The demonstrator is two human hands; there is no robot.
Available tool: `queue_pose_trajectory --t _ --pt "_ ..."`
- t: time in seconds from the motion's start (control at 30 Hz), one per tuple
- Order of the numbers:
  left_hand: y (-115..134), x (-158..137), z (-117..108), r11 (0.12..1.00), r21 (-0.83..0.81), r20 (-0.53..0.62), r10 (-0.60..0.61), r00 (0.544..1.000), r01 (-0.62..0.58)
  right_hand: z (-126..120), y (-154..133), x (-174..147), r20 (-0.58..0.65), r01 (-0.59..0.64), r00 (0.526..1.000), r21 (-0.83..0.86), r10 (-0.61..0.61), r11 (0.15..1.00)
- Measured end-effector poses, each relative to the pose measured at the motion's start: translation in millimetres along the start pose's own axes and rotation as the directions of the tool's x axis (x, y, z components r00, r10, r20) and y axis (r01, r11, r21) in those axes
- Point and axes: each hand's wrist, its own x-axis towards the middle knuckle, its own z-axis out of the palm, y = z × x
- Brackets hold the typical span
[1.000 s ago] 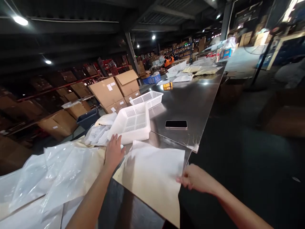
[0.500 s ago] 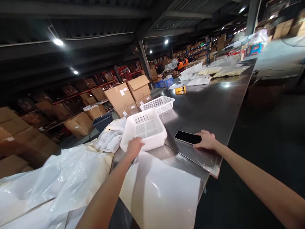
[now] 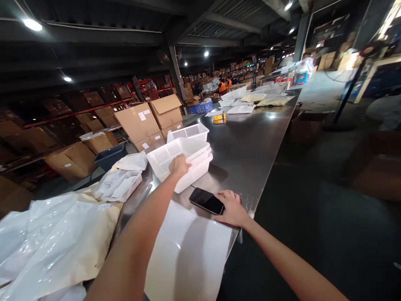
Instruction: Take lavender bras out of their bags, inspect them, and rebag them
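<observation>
My left hand (image 3: 179, 165) is closed around the near rim of a white plastic basket (image 3: 164, 161). The basket has perforated walls and tilts slightly; a second white rim shows just beneath it, like a nested basket. My right hand (image 3: 231, 210) has its fingers wrapped over the right end of a black-screened smartphone (image 3: 205, 200), near the metal table's edge. In front of the phone lies a large white sheet or mailer bag (image 3: 188, 251), partly under my left forearm's line. Another white perforated basket (image 3: 197, 131) stands behind the held one.
The metal table (image 3: 244, 144) stretches far ahead, with a yellow tape roll (image 3: 219, 118) and plastic packages (image 3: 266, 99) on it. White plastic bags (image 3: 59, 234) pile up at left, beside a small basket of packets (image 3: 128, 187). Cardboard boxes (image 3: 139, 125) stand beyond.
My view has turned right. The held basket now tilts with a second rim showing below, and my left hand has shifted along its rim. The phone, with my right hand, has come nearer the white sheet.
</observation>
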Motion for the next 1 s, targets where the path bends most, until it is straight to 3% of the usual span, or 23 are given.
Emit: queue_pose_trajectory --t 0.13,0.27,0.4,0.53,0.6,0.7,0.8,0.9,1.0 --pt "-18 19 -45 0.998 0.049 0.036 0.035 0.999 -0.036 2 2 -1 -0.008 0.073 0.997 -0.022 -0.073 0.997" --pt "-9 14 -78 0.99 0.138 -0.138 0.049 0.989 -0.03 4 2 0 -0.052 0.094 0.994 -0.001 -0.094 0.996" --pt "33 -13 -92 0.984 0.173 -0.385 0.107 0.917 -0.043 5 4 1 -0.056 0.103 0.993 0.01 -0.102 0.995" --pt "94 -52 -91 0.955 0.215 -0.419 0.28 0.864 -0.206 8 5 1 -0.043 0.093 0.995 0.019 -0.092 0.995" --pt "128 -69 -83 0.891 0.246 -0.364 0.449 0.816 -0.381 9 5 0 -0.035 0.088 0.996 0.021 -0.087 0.996" --pt "170 -82 -57 0.707 0.227 -0.227 0.707 0.669 -0.67 8 5 -1 -0.021 0.087 0.996 0.003 -0.087 0.996" --pt "192 -76 -16 0.566 0.163 -0.047 0.823 0.566 -0.809 8 5 -1 -0.001 0.093 0.996 -0.028 -0.093 0.995" --pt "190 -59 28 0.55 0.13 0.049 0.828 0.559 -0.825 9 5 0 0.016 0.102 0.995 -0.039 -0.102 0.994" --pt "172 -42 56 0.655 0.12 0.029 0.749 0.662 -0.746 11 5 1 0.012 0.099 0.995 -0.05 -0.098 0.994"
